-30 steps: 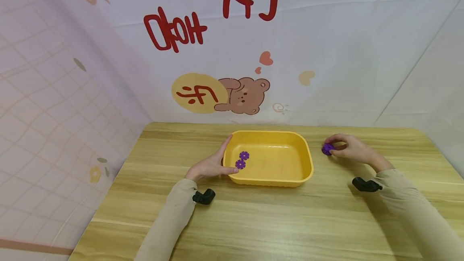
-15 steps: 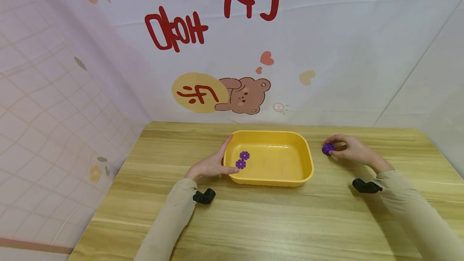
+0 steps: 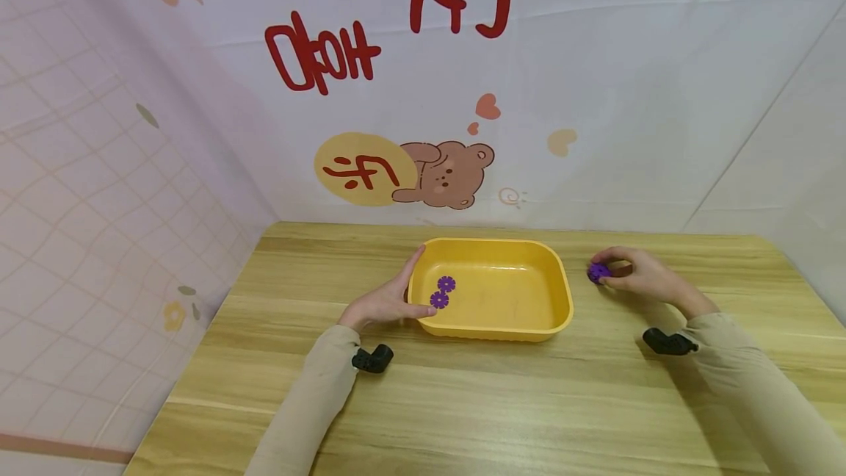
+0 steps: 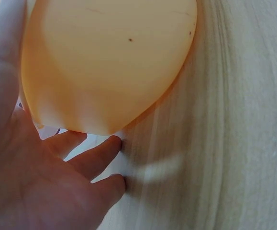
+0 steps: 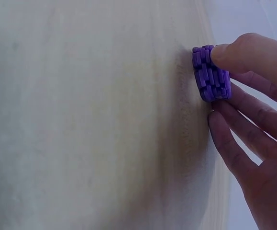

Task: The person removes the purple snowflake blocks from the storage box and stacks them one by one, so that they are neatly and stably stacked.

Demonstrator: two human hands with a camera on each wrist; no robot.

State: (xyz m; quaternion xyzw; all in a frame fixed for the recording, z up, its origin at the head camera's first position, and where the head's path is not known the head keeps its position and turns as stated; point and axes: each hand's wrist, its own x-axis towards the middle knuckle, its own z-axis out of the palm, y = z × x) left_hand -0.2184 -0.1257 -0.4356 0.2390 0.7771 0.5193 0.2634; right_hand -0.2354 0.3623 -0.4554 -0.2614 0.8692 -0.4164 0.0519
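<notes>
In the head view a yellow plastic tray point(image 3: 502, 292) stands on the table. My left hand point(image 3: 390, 301) grips its left end, thumb over the near rim and fingers along the left side. From the left wrist, the left hand's fingertips point(image 4: 112, 142) show against the outside of the tray wall point(image 4: 114, 72). Inside the tray lie two purple notched discs point(image 3: 446, 284), close to the thumb. To the right of the tray my right hand point(image 3: 644, 274) pinches a small stack of purple notched discs point(image 5: 211, 74) between thumb and fingers, at the table surface.
The wood-grain table point(image 3: 515, 402) runs back to a white printed cloth wall point(image 3: 628, 167). Another cloth wall point(image 3: 99, 204) rises on the left. Black camera mounts point(image 3: 669, 341) sit on both wrists.
</notes>
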